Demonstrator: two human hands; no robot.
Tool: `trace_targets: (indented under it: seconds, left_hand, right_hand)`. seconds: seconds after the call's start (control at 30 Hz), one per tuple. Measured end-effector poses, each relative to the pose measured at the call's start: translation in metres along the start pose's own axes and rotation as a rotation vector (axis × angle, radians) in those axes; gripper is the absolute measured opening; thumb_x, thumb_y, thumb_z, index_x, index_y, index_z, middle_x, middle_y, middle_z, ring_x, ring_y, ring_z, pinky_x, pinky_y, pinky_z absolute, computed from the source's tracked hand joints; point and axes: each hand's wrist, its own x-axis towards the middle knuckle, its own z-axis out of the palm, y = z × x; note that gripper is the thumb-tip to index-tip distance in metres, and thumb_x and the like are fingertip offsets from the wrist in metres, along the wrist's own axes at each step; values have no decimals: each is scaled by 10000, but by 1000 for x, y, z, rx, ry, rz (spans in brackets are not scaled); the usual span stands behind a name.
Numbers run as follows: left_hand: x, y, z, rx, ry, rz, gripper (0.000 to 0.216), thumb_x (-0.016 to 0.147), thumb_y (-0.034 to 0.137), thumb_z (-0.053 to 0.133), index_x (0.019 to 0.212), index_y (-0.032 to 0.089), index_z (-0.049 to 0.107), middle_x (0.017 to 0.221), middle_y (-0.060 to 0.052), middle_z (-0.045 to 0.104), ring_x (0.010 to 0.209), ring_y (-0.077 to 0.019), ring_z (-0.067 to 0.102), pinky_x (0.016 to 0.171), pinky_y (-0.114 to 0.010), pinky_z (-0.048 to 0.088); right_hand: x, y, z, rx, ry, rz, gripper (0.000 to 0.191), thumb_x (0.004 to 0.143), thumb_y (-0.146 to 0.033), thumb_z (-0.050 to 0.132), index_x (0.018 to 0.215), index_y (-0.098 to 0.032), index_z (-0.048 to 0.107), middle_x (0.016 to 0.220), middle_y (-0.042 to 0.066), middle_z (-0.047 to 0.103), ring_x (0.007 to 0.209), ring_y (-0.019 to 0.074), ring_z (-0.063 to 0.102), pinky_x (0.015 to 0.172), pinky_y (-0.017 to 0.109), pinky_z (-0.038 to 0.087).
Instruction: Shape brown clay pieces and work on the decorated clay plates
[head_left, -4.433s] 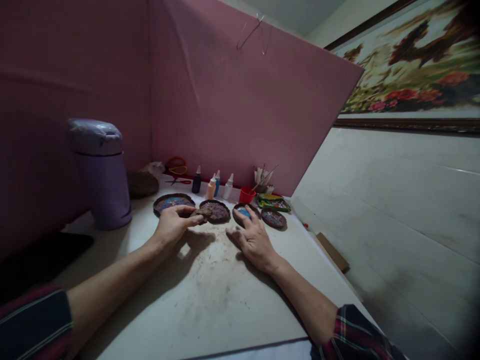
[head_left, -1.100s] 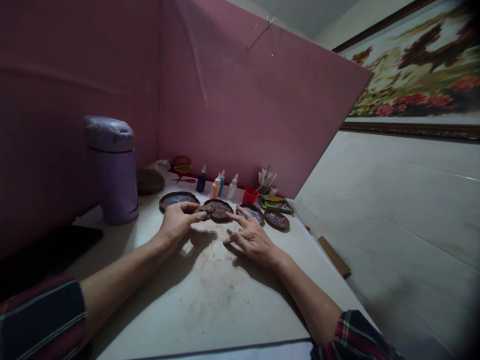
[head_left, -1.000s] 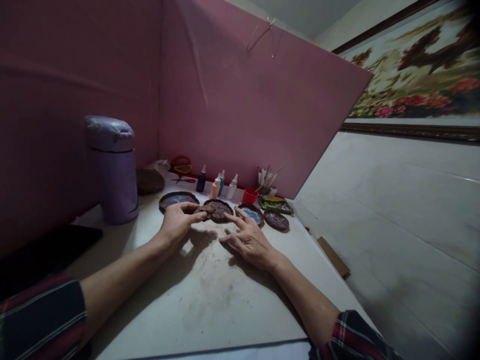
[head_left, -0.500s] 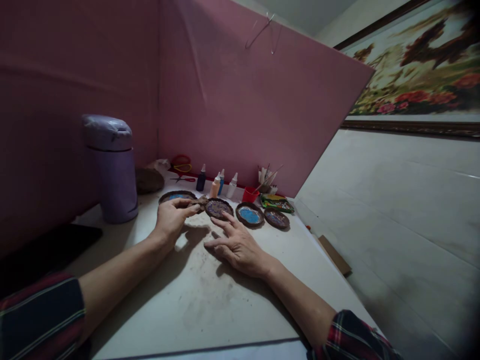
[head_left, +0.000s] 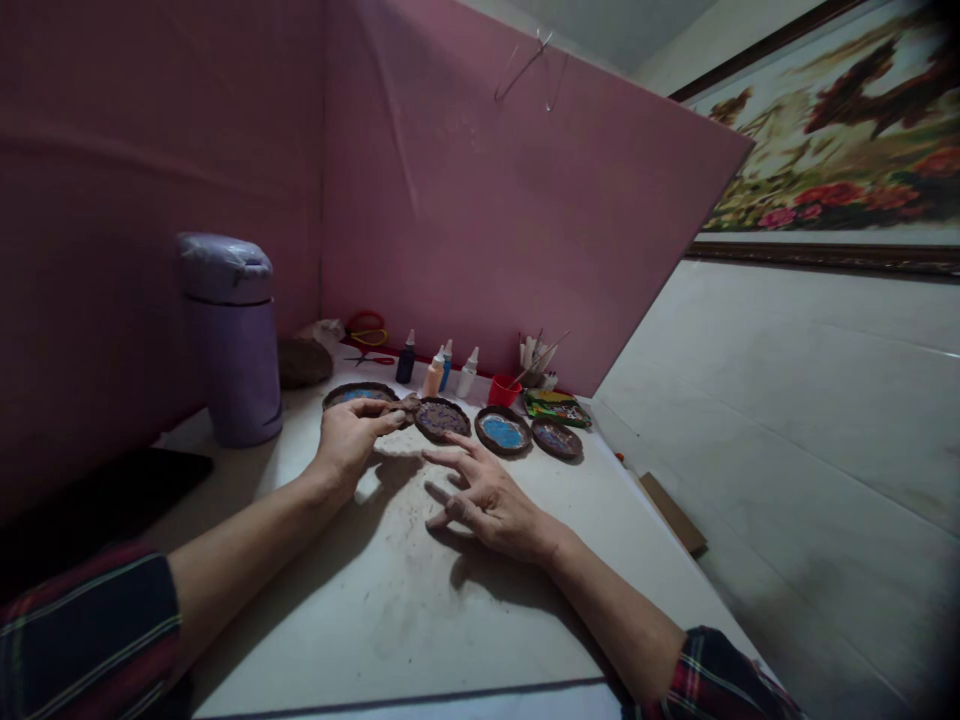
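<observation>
My left hand is closed, thumb and fingers pinching a small piece of brown clay above the table. My right hand holds nothing; its fingers are apart over the white tabletop. Just beyond it lies a round brown clay dish with a purplish-brown inside. To the right of that is a dish with a bright blue centre, then a smaller dark dish. Behind my left fingers, another dish with some blue is partly hidden.
Several paint bottles stand behind the dishes, with a red cup and a green packet to their right. Red-handled scissors and a brown clay lump lie back left, near a purple bin. Pink panels enclose the back.
My right hand has drawn back slightly from the purplish-brown dish, its fingers more spread. My left hand keeps the clay piece in its pinch. The whole view has shifted slightly.
</observation>
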Motion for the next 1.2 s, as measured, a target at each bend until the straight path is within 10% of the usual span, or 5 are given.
trace_targets:
  seconds: [0.33, 0.5, 0.63, 0.93, 1.2]
  left_hand:
    - [-6, 5, 3, 42, -42, -30, 267, 493, 205, 774, 728, 112, 688, 697, -44, 700, 679, -165, 618, 676, -278, 439]
    - [-17, 8, 8, 88, -171, -137, 242, 505, 169, 757, 731, 101, 708, 657, -55, 697, 584, -149, 589, 573, -260, 401]
    - [-25, 10, 11, 120, -378, -243, 216, 548, 199, 747, 740, 106, 712, 642, -45, 682, 548, -125, 558, 535, -240, 366]
    - [-31, 15, 15, -61, -335, -323, 202, 549, 253, 780, 698, 135, 712, 599, -20, 653, 509, -102, 515, 493, -225, 326]
    - [-36, 18, 11, 73, -668, -267, 255, 657, 377, 716, 740, 138, 742, 719, -82, 709, 594, -171, 587, 526, -256, 385]
  right_hand:
    - [-5, 8, 4, 37, 180, 137, 154, 860, -240, 576, 897, -250, 726, 1153, 58, 588, 1157, 217, 460, 1009, 419, 383]
    - [-6, 9, 4, 5, 376, 195, 275, 789, -154, 629, 1038, -261, 677, 1320, 83, 423, 1206, 241, 425, 1004, 428, 387]
    - [-3, 7, 6, -115, 331, 159, 323, 788, -139, 610, 1089, -252, 640, 1369, 87, 397, 1244, 265, 386, 1027, 465, 352]
    - [-4, 4, 0, -82, 496, 124, 276, 861, -211, 555, 1129, -258, 602, 1257, 93, 509, 1169, 241, 477, 963, 431, 423]
    - [-2, 6, 2, -179, 356, -51, 397, 830, -213, 555, 1222, -174, 513, 1138, 102, 625, 1066, 240, 532, 927, 420, 420]
